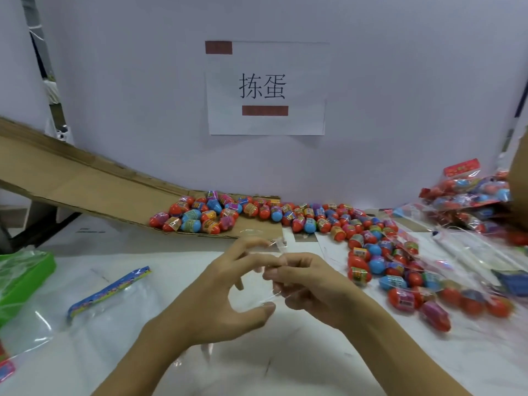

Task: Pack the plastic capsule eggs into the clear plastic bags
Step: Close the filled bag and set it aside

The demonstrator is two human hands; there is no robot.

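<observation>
Both hands, left hand (pixel 225 292) and right hand (pixel 311 287), pinch a thin clear bag (pixel 261 292) between curled fingers, in front of the cardboard chute (pixel 85 181). Glossy, oval capsule eggs (pixel 314 221) lie loose at the chute's foot; filled bags (pixel 471 195) lie far right of it. Much seems unpacked.

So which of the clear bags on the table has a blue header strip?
The empty bag lying flat left of the left hand. Its strip is blue; the filled bags stacked at far right carry red ones.
</observation>
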